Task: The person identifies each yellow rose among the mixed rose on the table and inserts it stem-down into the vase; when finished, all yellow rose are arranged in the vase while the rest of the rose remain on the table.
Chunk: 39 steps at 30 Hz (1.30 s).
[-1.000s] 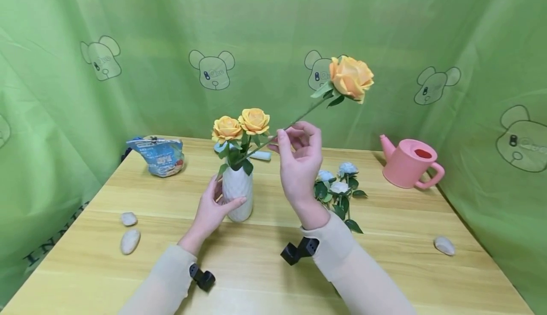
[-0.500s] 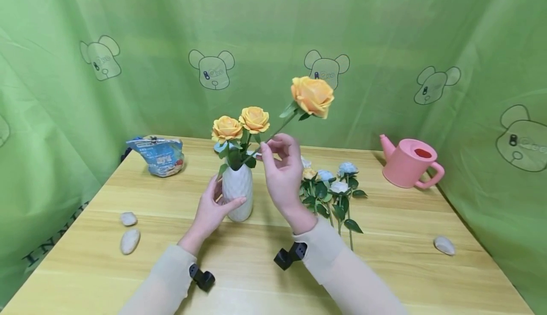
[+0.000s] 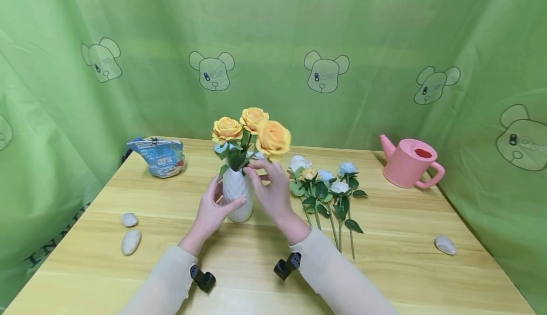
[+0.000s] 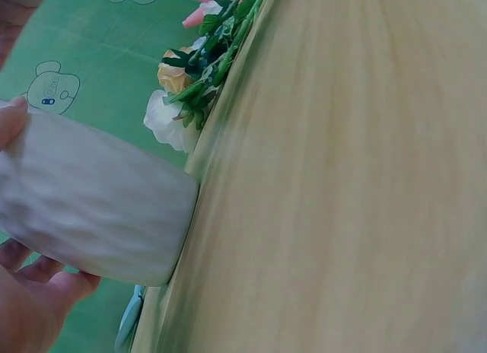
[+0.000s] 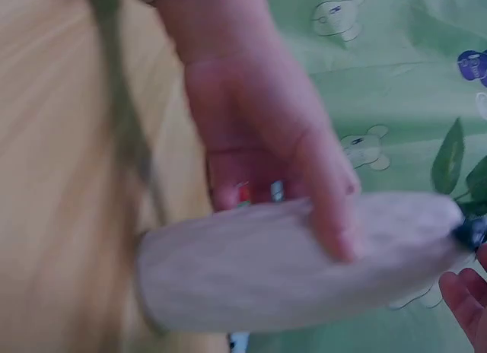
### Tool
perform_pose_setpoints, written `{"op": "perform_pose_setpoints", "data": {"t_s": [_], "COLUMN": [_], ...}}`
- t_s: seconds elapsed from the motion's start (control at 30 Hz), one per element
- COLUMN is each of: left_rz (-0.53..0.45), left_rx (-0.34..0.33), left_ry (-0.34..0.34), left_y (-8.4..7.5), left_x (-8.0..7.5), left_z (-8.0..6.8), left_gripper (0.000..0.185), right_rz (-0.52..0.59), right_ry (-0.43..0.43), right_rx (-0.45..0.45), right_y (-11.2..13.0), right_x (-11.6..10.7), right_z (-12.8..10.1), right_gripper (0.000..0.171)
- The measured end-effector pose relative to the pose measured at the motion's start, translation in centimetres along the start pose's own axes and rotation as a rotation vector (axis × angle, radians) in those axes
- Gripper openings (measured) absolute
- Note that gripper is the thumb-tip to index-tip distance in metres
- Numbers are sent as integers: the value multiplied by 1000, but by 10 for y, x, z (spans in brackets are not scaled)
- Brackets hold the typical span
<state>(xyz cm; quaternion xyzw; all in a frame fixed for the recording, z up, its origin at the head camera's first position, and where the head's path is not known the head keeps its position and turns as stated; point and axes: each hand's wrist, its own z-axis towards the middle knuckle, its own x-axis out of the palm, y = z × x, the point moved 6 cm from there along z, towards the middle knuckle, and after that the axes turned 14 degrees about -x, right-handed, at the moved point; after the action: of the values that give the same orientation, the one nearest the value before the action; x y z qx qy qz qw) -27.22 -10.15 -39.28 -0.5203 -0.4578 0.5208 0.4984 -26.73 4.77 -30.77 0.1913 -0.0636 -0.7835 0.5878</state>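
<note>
A white textured vase (image 3: pixel 237 192) stands upright on the table, and my left hand (image 3: pixel 215 206) grips it round the side, thumb across the front. Two yellow roses (image 3: pixel 227 129) rise from its mouth. My right hand (image 3: pixel 273 192) is at the vase's rim and pinches the stem of a third, larger orange-yellow rose (image 3: pixel 273 138), whose bloom leans right beside the other two. The stem itself is hidden behind the fingers. In the left wrist view the vase (image 4: pixel 99 193) lies between thumb and fingers. The right wrist view shows my left hand (image 5: pixel 259 117) round the vase.
Several white, blue and yellow roses (image 3: pixel 326 186) lie right of the vase. A pink watering can (image 3: pixel 408 163) stands at the back right, a blue bag (image 3: pixel 163 158) at the back left. Stones (image 3: pixel 130 242) lie at the left, another stone (image 3: pixel 445 245) at the right. A green curtain (image 3: pixel 273 34) encloses the table.
My right hand has moved left and down with the orange-yellow rose, lowering its stem into the vase; the bloom now sits next to the other two. The left hand stays on the vase.
</note>
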Motion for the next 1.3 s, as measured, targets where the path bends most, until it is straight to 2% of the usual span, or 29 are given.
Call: {"op": "perform_pose_setpoints", "data": {"t_s": [0.07, 0.13, 0.23, 0.3, 0.37, 0.53, 0.7, 1.03, 1.17, 1.3], "left_rz": [1, -4, -10, -13, -11, 0, 16, -7, -12, -5], "left_rx": [-2, -3, 1, 5, 10, 11, -2, -6, -1, -7], "left_ry": [1, 3, 3, 4, 1, -13, -19, -12, -7, -6], "left_y": [0, 7, 19, 27, 28, 28, 29, 32, 31, 32], "left_x": [0, 0, -1, -1, -2, -3, -3, -3, -2, -3], "left_z": [0, 4, 11, 16, 17, 17, 17, 16, 16, 16], "left_gripper": [72, 73, 76, 77, 78, 78, 78, 78, 79, 79], "right_rz": [7, 28, 25, 4, -16, -50, -51, 47, 58, 61], "right_ry": [34, 63, 100, 116, 125, 159, 149, 118, 128, 187], "right_rx": [10, 46, 143, 190, 232, 296, 369, 708, 821, 937], "right_y": [4, 3, -8, -24, -36, -47, -57, -83, -89, -92], "right_x": [-5, -10, -19, -26, -35, -63, -93, -132, -138, -138], "right_z": [-3, -8, -21, -33, -42, -52, -64, -102, -114, -125], "right_gripper": [8, 9, 9, 9, 10, 13, 14, 19, 23, 26]}}
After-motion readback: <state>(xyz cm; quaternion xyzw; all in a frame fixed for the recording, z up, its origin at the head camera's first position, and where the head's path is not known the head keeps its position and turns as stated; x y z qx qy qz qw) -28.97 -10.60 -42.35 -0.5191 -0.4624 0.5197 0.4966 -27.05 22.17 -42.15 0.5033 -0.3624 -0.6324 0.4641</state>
